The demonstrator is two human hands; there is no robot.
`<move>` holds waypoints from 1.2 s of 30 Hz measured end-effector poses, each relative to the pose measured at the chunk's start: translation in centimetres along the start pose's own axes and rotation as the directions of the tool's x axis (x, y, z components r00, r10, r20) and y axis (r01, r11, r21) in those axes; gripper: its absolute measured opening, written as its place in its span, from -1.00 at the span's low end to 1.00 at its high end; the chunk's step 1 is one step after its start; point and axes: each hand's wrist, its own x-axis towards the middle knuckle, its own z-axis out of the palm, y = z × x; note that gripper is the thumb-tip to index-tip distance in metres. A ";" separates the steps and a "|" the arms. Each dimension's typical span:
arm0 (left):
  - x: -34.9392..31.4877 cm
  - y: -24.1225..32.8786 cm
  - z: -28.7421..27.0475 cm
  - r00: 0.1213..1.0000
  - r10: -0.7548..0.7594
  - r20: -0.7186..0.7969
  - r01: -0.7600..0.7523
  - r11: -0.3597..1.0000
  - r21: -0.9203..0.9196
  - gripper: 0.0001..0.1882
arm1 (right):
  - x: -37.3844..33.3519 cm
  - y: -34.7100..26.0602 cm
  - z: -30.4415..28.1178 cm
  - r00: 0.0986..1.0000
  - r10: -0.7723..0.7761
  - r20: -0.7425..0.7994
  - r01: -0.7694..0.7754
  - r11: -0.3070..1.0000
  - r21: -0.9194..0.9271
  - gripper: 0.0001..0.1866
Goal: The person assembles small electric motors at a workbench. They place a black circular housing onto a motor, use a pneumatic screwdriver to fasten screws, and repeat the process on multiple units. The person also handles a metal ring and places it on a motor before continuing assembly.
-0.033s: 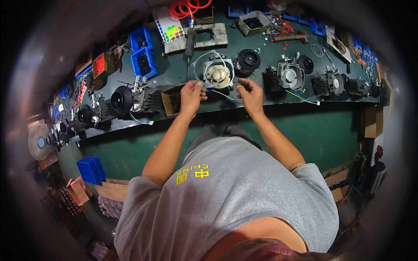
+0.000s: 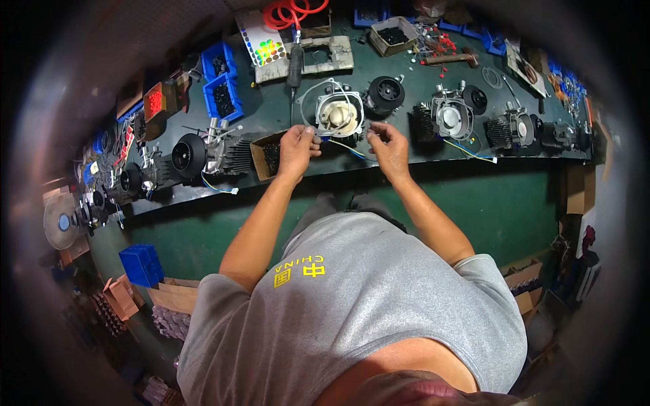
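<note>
In front of me a motor-like metal housing (image 2: pixel 336 116) with a pale round inside stands near the bench's front edge. A thin pale ring gasket (image 2: pixel 304 99) lies tilted across it, reaching past its left side. My left hand (image 2: pixel 295 152) is closed, thumb and finger pinching the gasket's near left edge. At the housing's right side my right hand (image 2: pixel 391 151) has curved fingers, thumb and forefinger a little apart, with nothing visible between them. A blue and yellow wire (image 2: pixel 352 149) runs from the housing between my hands. Behind my right hand sits a black fan wheel (image 2: pixel 386 93).
A carton of dark parts (image 2: pixel 267 157) stands beside my left hand. A screwdriver-like air tool (image 2: pixel 295 66) hangs behind the housing on a red coiled hose (image 2: pixel 277 16). Other housings (image 2: pixel 451 116) line the bench to both sides. Blue bins (image 2: pixel 223 97) and a hammer (image 2: pixel 452 59) lie farther back.
</note>
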 end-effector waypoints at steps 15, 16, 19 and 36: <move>1.7 -0.8 -0.3 0.996 -0.002 0.093 -0.007 0.995 0.097 -0.75 | 0.1 0.5 1.7 0.969 -0.246 -0.008 0.231 0.918 -0.324 -0.69; 1.8 -0.6 -0.1 0.996 -0.003 0.089 -0.005 0.995 0.097 -0.75 | 0.3 0.5 1.6 0.966 -0.257 -0.003 0.242 0.911 -0.335 -0.70; 1.6 -0.5 0.0 0.996 -0.018 0.084 0.009 0.994 0.110 -0.76 | 0.6 0.8 1.5 0.956 -0.293 0.010 0.277 0.894 -0.353 -0.74; 1.9 -0.4 0.3 0.997 0.063 0.036 -0.068 0.987 0.145 -0.77 | 0.4 -0.1 1.6 0.970 -0.243 0.009 0.232 0.914 -0.334 -0.76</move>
